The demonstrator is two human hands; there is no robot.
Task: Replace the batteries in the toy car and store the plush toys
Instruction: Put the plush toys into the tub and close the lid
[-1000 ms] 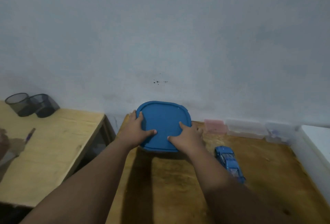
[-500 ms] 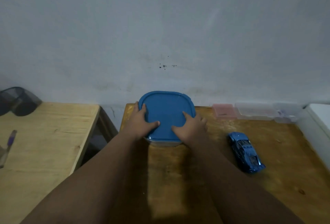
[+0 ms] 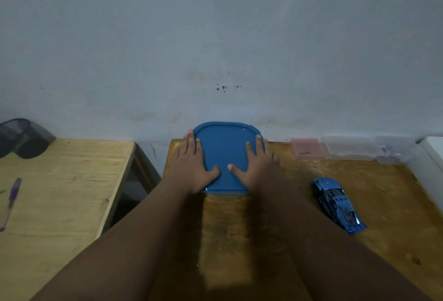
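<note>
A clear container (image 3: pixel 225 195) with a blue lid (image 3: pixel 225 154) stands at the back of the brown wooden table (image 3: pixel 239 240), against the wall. My left hand (image 3: pixel 191 166) lies flat over the lid's left edge and my right hand (image 3: pixel 259 168) over its right edge, with both thumbs pointing inward on top. The fingers are stretched out, not curled. A shiny blue toy car (image 3: pixel 338 204) rests on its wheels to the right of my right forearm. No plush toy or battery is visible, and what is inside the container is hidden.
A paler wooden table (image 3: pixel 60 192) stands to the left across a gap, with a purple pen (image 3: pixel 10 202) and black mesh cups (image 3: pixel 24 138). A pink box (image 3: pixel 305 148) and clear boxes (image 3: pixel 350 148) line the wall. A white object (image 3: pixel 431 156) borders the right edge.
My view has tipped downward and shifted a little. Both hands have flattened on the lid, their fingers now straighter along its sides. The container and the car have stayed in place.
</note>
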